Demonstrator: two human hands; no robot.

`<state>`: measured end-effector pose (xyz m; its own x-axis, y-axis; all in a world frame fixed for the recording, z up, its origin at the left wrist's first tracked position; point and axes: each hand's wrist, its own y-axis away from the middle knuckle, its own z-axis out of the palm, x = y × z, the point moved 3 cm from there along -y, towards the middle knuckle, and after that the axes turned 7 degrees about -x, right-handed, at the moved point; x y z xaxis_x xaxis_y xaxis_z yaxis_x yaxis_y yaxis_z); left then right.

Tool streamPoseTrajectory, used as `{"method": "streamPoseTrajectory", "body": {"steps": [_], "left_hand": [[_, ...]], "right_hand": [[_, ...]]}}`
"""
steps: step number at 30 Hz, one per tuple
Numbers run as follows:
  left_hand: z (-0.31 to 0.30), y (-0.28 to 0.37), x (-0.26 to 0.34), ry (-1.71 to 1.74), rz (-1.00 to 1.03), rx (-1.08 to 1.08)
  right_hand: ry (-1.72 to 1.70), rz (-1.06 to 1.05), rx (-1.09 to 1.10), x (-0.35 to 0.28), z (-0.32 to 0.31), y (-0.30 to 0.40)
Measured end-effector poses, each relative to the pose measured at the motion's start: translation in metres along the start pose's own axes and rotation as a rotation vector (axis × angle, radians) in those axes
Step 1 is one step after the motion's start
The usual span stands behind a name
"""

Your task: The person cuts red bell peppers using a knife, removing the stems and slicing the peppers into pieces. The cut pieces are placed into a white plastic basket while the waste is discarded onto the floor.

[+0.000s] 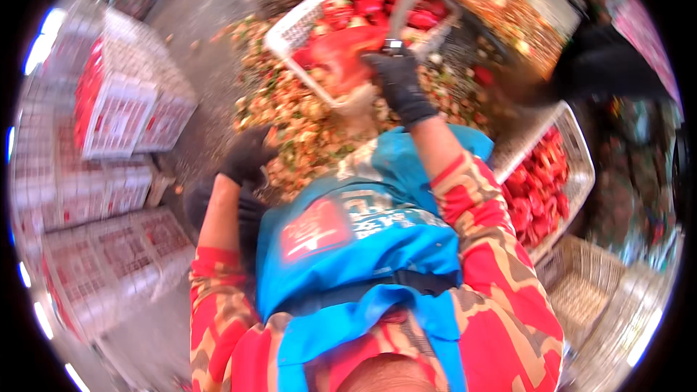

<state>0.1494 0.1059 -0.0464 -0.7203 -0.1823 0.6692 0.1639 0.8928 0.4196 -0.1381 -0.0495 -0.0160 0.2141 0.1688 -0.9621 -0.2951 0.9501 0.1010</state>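
My right hand (395,79), in a dark glove, is closed on a curved-blade knife (404,13) whose blade points up and away. It is over the near right part of a white plastic crate (305,79) of red peppers (370,2). Beside its fingers is a blurred red shape, probably a pepper; whether the hand touches it cannot be told. My left hand (248,155), also dark-gloved and blurred, hangs to the left of my blue apron (359,228), over the edge of a heap of pepper trimmings (305,136). Whether it holds anything is unclear.
Another crate (582,174) of red peppers stands at my right, with a crate (585,288) behind it. Stacked white crates (120,114) line the left. Near the upper right, a co-worker's dark sleeve (604,65) reaches in, below a surface strewn with trimmings (490,0).
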Motion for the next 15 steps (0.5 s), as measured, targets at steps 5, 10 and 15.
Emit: {"method": "streamPoseTrajectory", "body": {"steps": [5, 10, 15], "left_hand": [[-0.012, -0.030, 0.050, -0.271, -0.140, 0.073], [0.000, -0.088, 0.044, -0.524, 0.225, 0.103], [0.011, -0.135, 0.002, -0.557, 0.381, 0.237]], "right_hand": [[0.026, -0.334, 0.153, -0.041, -0.050, 0.029], [0.413, -0.353, 0.561, -0.099, -0.196, 0.139], [1.464, -0.476, 1.065, -0.094, -0.297, 0.265]]}}
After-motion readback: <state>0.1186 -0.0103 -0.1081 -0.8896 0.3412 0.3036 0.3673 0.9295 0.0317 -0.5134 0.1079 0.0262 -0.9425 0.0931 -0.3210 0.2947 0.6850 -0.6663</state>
